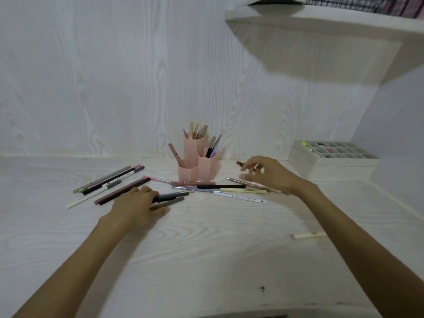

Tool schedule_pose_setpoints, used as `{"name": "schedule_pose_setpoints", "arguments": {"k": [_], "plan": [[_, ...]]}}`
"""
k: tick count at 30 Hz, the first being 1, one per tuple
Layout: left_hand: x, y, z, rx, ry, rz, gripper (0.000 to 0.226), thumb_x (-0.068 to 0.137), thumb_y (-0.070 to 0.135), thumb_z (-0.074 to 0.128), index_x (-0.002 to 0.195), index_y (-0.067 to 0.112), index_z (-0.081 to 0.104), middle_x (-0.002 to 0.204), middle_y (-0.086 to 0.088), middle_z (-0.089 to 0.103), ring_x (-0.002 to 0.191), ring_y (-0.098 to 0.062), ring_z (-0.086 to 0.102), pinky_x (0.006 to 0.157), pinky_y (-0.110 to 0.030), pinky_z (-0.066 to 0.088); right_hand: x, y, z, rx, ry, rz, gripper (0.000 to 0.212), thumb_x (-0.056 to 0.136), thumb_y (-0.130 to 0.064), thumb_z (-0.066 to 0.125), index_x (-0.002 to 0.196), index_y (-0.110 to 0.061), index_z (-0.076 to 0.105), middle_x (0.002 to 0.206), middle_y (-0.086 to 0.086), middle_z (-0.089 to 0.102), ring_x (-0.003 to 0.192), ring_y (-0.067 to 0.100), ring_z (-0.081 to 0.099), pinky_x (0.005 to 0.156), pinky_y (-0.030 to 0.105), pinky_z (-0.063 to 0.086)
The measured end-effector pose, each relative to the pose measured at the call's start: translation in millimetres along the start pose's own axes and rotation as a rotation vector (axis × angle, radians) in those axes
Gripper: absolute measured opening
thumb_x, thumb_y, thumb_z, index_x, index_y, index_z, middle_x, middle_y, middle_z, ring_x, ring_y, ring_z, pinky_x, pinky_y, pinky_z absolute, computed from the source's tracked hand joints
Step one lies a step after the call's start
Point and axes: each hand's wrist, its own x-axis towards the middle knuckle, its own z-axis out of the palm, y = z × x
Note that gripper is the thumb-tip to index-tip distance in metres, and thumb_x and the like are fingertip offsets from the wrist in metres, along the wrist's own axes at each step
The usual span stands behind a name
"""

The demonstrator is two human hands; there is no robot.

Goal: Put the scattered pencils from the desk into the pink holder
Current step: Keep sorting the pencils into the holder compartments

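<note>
The pink holder point(197, 167), three joined hexagonal cups, stands at the back of the desk with several pencils upright in it. Scattered pencils lie in front of it: a fan of several at the left point(107, 182), and a row with black point(220, 186), pale yellow point(243, 190) and white point(241, 198) ones at the middle. My left hand point(135, 206) rests on the desk, fingers curled around a dark grey pencil point(174, 195); a brown-grey pencil point(171, 203) lies beside the thumb. My right hand point(268, 174) hovers right of the holder, fingertips pinching a short brown pencil point(240, 163), above a rose-gold pencil point(234, 179).
A white compartment box point(332, 161) with small items stands at the back right. One pale yellow pencil point(307, 235) lies apart near my right forearm. A white shelf point(321, 21) juts out overhead at the top right. A white wood-grain wall point(114, 88) backs the desk.
</note>
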Motion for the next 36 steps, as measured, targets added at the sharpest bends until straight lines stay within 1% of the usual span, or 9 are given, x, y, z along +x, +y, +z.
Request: {"name": "schedule_pose_setpoints", "arguments": {"k": [4,7,12,17,19,24,28,33,36], "plan": [[-5,3,3,-0.02,0.004,-0.018,0.052,0.09,0.063,0.037,0.125,0.027,0.051,0.133,0.003,0.05,0.121,-0.021,0.046,0.089,-0.034,0.044,-60,26,-37,-0.194,-0.608,0.202,0.023,0.068,-0.04,0.08,0.086,-0.034,0.065,0.092,-0.009,0.064,0.076,0.001,0.055,0.074,0.019,0.044],[-8,6,4,-0.029,-0.023,-0.026,0.053,0.092,0.06,0.036,0.128,0.023,0.049,0.137,0.0,0.047,0.125,-0.023,0.044,0.094,-0.036,0.042,-93,42,-46,-0.39,-0.79,0.339,0.031,0.066,-0.039,0.082,0.089,-0.037,0.062,0.091,-0.016,0.059,0.08,0.0,0.053,0.07,0.017,0.04],[-12,10,4,-0.063,-0.064,-0.062,0.051,0.095,0.055,0.033,0.131,0.021,0.046,0.14,-0.001,0.044,0.127,-0.024,0.042,0.097,-0.038,0.042,-111,54,-42,-0.294,-0.644,0.331,0.016,0.068,-0.037,0.08,0.075,-0.041,0.066,0.078,-0.019,0.062,0.075,0.0,0.054,0.069,0.017,0.039],[-15,6,-3,-0.164,0.018,-0.016,0.035,0.102,0.03,0.027,0.106,0.02,0.06,0.111,-0.004,0.061,0.103,-0.026,0.058,0.083,-0.038,0.048,-94,38,-16,-0.198,-0.525,0.236,0.012,0.072,-0.037,0.077,0.078,-0.04,0.067,0.072,-0.021,0.062,0.071,-0.006,0.053,0.066,0.013,0.036],[-15,2,-8,-0.127,0.038,-0.032,0.032,0.101,0.026,0.032,0.113,0.026,0.062,0.112,-0.002,0.064,0.101,-0.024,0.06,0.076,-0.033,0.048,-82,29,-2,-0.139,-0.468,0.188,0.013,0.072,-0.035,0.077,0.082,-0.039,0.069,0.074,-0.02,0.062,0.07,-0.006,0.054,0.064,0.012,0.035],[-4,-4,-22,-0.005,0.038,-0.052,0.026,0.097,0.038,0.045,0.115,0.037,0.064,0.116,0.007,0.066,0.109,-0.017,0.06,0.08,-0.03,0.049,-49,0,43,-0.015,-0.331,0.061,0.013,0.073,-0.028,0.077,0.086,-0.028,0.074,0.069,-0.015,0.061,0.059,-0.004,0.052,0.057,0.01,0.038],[9,-11,-31,0.048,-0.008,-0.034,0.024,0.092,0.043,0.053,0.111,0.035,0.067,0.115,0.014,0.066,0.107,-0.012,0.061,0.082,-0.027,0.048,-23,-21,79,-0.019,-0.185,-0.01,0.009,0.078,-0.032,0.071,0.087,-0.03,0.071,0.082,-0.008,0.063,0.071,0.006,0.054,0.061,0.023,0.042],[20,-15,-36,0.11,0.011,0.055,0.013,0.086,0.043,0.062,0.095,0.037,0.07,0.109,0.021,0.066,0.115,-0.006,0.055,0.068,-0.021,0.038,-9,-48,120,0.073,-0.006,-0.144,0.012,0.082,-0.035,0.067,0.093,-0.03,0.068,0.087,-0.013,0.055,0.077,0.003,0.048,0.063,0.019,0.038],[24,-16,-36,0.147,-0.007,0.106,0.014,0.087,0.038,0.062,0.098,0.034,0.069,0.11,0.018,0.066,0.109,-0.006,0.057,0.068,-0.02,0.033,-3,-56,135,0.08,0.018,-0.201,0.013,0.084,-0.033,0.065,0.096,-0.029,0.067,0.093,-0.012,0.058,0.084,0.005,0.047,0.071,0.024,0.04]]}}
